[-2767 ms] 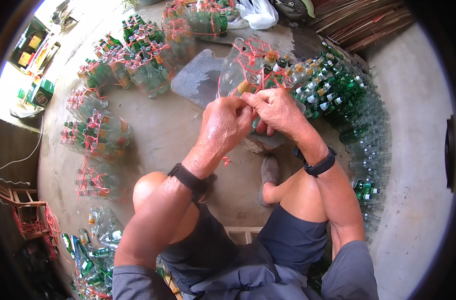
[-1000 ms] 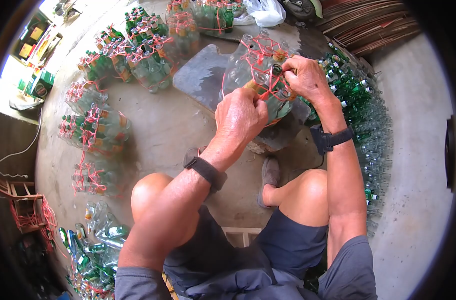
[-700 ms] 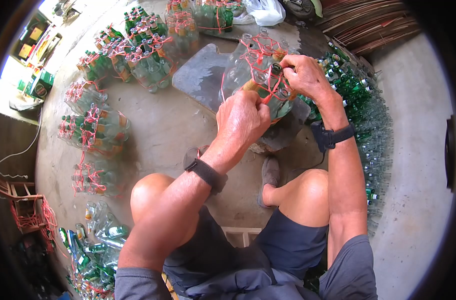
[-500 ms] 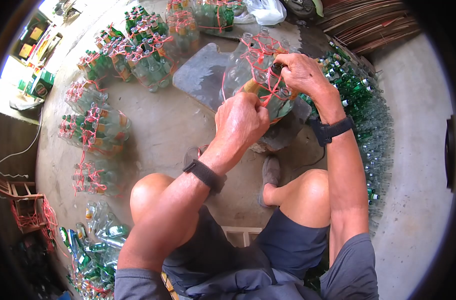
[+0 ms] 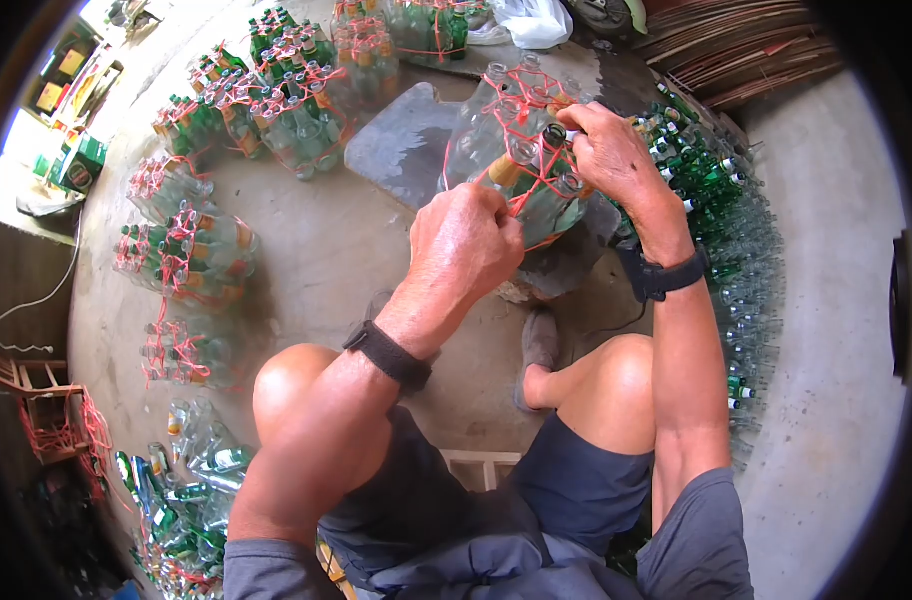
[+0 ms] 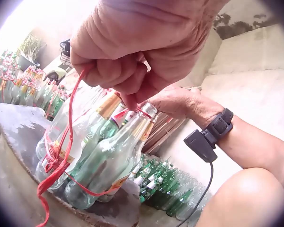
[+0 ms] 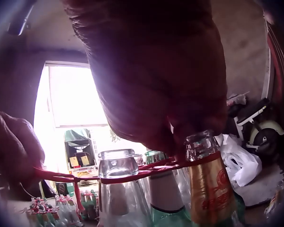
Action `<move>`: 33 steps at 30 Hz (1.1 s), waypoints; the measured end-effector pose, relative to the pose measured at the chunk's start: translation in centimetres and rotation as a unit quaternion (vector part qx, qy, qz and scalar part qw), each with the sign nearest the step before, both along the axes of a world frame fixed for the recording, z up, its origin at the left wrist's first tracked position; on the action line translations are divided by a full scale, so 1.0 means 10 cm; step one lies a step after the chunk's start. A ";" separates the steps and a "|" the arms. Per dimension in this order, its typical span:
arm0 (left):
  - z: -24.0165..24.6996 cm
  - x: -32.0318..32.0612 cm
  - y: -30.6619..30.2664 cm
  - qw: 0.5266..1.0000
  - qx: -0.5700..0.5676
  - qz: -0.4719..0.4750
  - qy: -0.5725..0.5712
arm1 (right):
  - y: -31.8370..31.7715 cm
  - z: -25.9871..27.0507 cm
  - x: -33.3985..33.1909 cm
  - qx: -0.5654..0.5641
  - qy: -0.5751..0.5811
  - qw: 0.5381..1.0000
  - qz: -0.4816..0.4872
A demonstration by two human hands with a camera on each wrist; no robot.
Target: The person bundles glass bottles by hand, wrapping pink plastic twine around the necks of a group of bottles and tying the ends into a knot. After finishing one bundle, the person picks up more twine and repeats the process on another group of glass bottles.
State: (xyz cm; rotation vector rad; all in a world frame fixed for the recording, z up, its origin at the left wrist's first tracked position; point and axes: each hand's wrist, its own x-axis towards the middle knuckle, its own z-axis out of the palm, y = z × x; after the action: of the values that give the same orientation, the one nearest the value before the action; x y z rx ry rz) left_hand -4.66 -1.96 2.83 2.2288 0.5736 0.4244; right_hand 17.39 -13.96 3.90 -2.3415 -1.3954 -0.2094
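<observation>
A bundle of glass bottles (image 5: 511, 150) bound with red string (image 5: 521, 195) stands on a grey stone slab (image 5: 401, 150) in front of me. My left hand (image 5: 488, 215) grips the string just before the bundle; in the left wrist view its fingers (image 6: 125, 75) curl round the red string (image 6: 71, 127), which runs down to the bottles (image 6: 104, 156). My right hand (image 5: 578, 125) lies over the bundle's far top, fingers curled on the bottle necks. The right wrist view shows that hand (image 7: 151, 90) above a gold-labelled bottle (image 7: 208, 184) and taut string (image 7: 146, 172).
Several tied bundles (image 5: 186, 255) ring the concrete floor at left and back (image 5: 296, 115). Loose green and clear bottles (image 5: 716, 200) crowd the right side. A wooden crate (image 5: 51, 420) stands far left, a white bag (image 5: 531, 20) at the back. My shoe (image 5: 539, 345) is beside the slab.
The hands, together near my body at first, have parted: the right went to the bundle's top and stays there. Over the last second the left drew the string slightly toward me.
</observation>
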 end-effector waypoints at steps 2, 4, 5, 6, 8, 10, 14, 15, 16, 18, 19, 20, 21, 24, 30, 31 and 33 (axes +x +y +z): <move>-0.01 -0.01 0.02 1.000 0.006 0.002 -0.005 | -0.07 0.08 -0.11 0.027 0.032 0.999 -0.012; 0.00 -0.01 0.03 1.000 0.008 0.010 -0.008 | -0.11 0.26 -0.38 -0.004 0.061 0.998 -0.011; 0.01 -0.01 0.04 1.000 0.008 0.009 -0.009 | -0.13 0.30 -0.48 -0.034 0.092 0.995 -0.010; 0.01 -0.02 0.04 1.000 0.009 0.013 -0.012 | -0.16 0.30 -0.55 -0.034 0.092 0.995 -0.011; 0.02 -0.02 0.07 1.000 0.011 0.017 -0.015 | -0.19 0.28 -0.62 -0.027 0.059 0.998 0.014; 0.00 -0.02 0.10 1.000 0.020 0.023 -0.006 | -0.20 0.20 -0.59 -0.017 0.078 0.996 0.026; -0.01 -0.01 0.19 0.999 0.022 0.030 0.013 | -0.21 0.19 -0.59 -0.028 0.091 0.995 0.012; -0.03 -0.01 0.21 0.999 0.022 0.030 0.014 | -0.21 0.19 -0.60 -0.027 0.095 0.995 0.012; -0.03 0.00 0.24 0.999 0.022 0.029 0.014 | -0.21 0.19 -0.59 -0.027 0.096 0.995 0.012; -0.04 0.01 0.29 0.999 0.013 0.024 0.018 | -0.21 0.17 -0.59 -0.024 0.075 0.997 0.019; -0.03 0.01 0.31 1.000 0.004 0.020 0.020 | -0.20 0.17 -0.59 -0.023 0.075 0.997 0.018; -0.03 0.01 0.31 1.000 0.004 0.019 0.021 | -0.20 0.18 -0.60 -0.026 0.080 0.996 0.012; -0.02 0.01 0.31 1.000 0.003 0.018 0.017 | -0.20 0.18 -0.60 -0.028 0.085 0.996 0.005; 0.00 -0.01 0.30 1.000 -0.004 0.017 0.008 | -0.20 0.18 -0.60 -0.031 0.081 0.996 0.004; 0.02 -0.04 0.28 1.000 -0.004 0.013 -0.025 | -0.18 0.19 -0.63 -0.008 0.098 0.995 -0.004; 0.02 -0.04 0.28 0.999 -0.022 0.018 -0.036 | -0.19 0.19 -0.64 -0.008 0.097 0.995 -0.004; 0.03 -0.04 0.26 0.998 -0.033 0.024 -0.040 | -0.20 0.21 -0.67 0.016 0.039 0.999 -0.007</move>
State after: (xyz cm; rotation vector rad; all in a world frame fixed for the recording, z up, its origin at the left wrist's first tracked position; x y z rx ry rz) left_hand -5.08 0.60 3.09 2.1280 0.5901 0.5101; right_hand 10.68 -15.94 5.99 -2.3088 -1.3291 -0.1413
